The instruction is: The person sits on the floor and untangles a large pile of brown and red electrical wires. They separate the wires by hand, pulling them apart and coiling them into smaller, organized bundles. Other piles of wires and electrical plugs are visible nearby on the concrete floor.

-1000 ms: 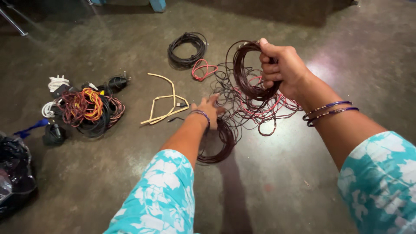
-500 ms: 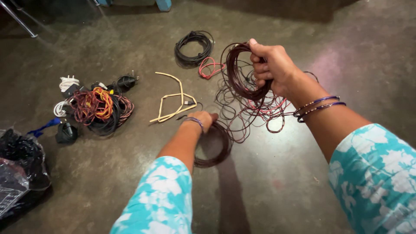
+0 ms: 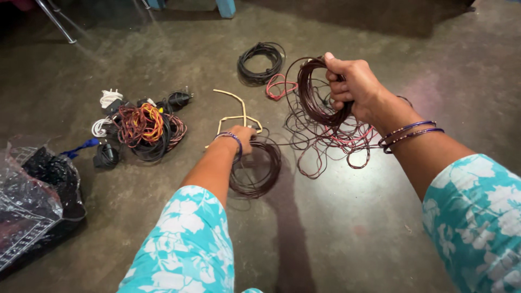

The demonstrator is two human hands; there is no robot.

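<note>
Risk: we judge the loose tangle (image 3: pixel 331 138) could drag along under the raised coil (image 3: pixel 317 95), since strands seem to run from one into the other; a hard pull would tighten the knots.
Second risk: the small coil (image 3: pixel 255 168) could spring open if our left hand (image 3: pixel 241 135) lets its grip slip, because nothing ties its loops.
Right hand: our right hand (image 3: pixel 353 84) is closed in a fist around the raised coil of dark brown wire, held up over the tangle.
Left hand: fingers curled around the top of the small coil, which otherwise rests on the floor (image 3: pixel 353 228).
Landmark: we take the tangle as reference.
Raised coil: directly above the tangle, at its far edge.
Small coil: just left of the tangle, nearer us.
Cream cable (image 3: pixel 236 111): left of the tangle, just beyond the left hand.
Black coil (image 3: pixel 261 62): beyond the tangle, to its left.
Mixed pile (image 3: pixel 144 130): well left of the tangle.
</note>
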